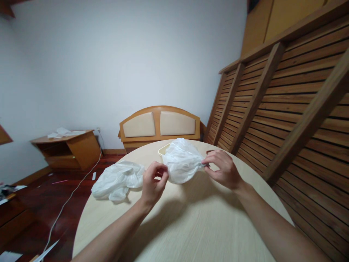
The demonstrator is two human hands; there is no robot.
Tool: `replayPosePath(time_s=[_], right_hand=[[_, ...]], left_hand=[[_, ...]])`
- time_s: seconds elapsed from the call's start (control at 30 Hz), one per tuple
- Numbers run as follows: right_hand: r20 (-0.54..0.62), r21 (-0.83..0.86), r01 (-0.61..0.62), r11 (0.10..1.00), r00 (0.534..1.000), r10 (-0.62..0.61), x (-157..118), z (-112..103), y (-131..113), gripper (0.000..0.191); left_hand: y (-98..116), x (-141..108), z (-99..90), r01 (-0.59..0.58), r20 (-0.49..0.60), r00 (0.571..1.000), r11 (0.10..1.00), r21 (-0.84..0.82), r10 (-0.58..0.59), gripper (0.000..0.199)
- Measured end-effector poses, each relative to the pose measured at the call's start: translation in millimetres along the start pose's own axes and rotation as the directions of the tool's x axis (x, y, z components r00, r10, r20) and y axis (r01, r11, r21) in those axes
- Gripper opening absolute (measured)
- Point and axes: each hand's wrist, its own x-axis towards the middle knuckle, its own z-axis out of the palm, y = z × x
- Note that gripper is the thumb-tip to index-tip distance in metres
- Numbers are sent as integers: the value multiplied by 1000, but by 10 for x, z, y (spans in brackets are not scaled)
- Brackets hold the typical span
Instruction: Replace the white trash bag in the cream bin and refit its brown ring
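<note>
No readable text, labels, brands, numbers or signs. Nothing legible on the puffed thin white plastic bag (181, 160), the crumpled thin white plastic bag (116, 180) on the table (218, 222), or the flat white sheet (10, 256) lower left.

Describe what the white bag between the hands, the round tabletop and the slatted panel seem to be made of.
White bag: probably thin plastic film, slightly glossy; its fine crinkles catch the light.
Round tabletop: wood or a laminate, pale and smooth; faint grain streaks leave open which.
Slatted panel: likely wood, brown with low sheen, as the tone varies between slats.
</note>
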Motion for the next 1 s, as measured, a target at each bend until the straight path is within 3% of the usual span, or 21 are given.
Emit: replayPosePath(time_s=[0.1, 0.3, 0.43, 0.53, 0.7, 0.87, 1.0], right_hand=[[67, 14, 88, 996, 994, -89, 57, 1, -120, 24], [173, 59, 142, 988, 973, -150, 124, 53, -345, 39], [237, 44, 156, 987, 958, -162, 115, 87, -355, 43], [237, 5, 124, 992, 964, -122, 85, 73, -267, 42], [184, -54, 44, 998, 982, -33, 2, 6, -31, 45], [151, -92, 14, 996, 989, 0, -62, -30, 122, 41], [124, -102, 57, 993, 991, -44, -59, -46, 115, 28]], left_hand=[[78, -23, 29, -16, 42, 999, 999, -39, 18, 8], [139, -39, 66, -167, 131, 976, 985, -52, 173, 12], [82, -31, 70, -277, 193, 943, 961, 0, 272, 18], [40, 0, 49, -334, 172, 933, 939, 79, 317, 22], [-55, 74, -20, -316, 95, 948, 927, 201, 303, 27], [-187, 118, -97, -199, 130, 978, 921, 335, 164, 47], [-153, 118, -131, -147, 199, 977, 923, 356, 79, 27]])
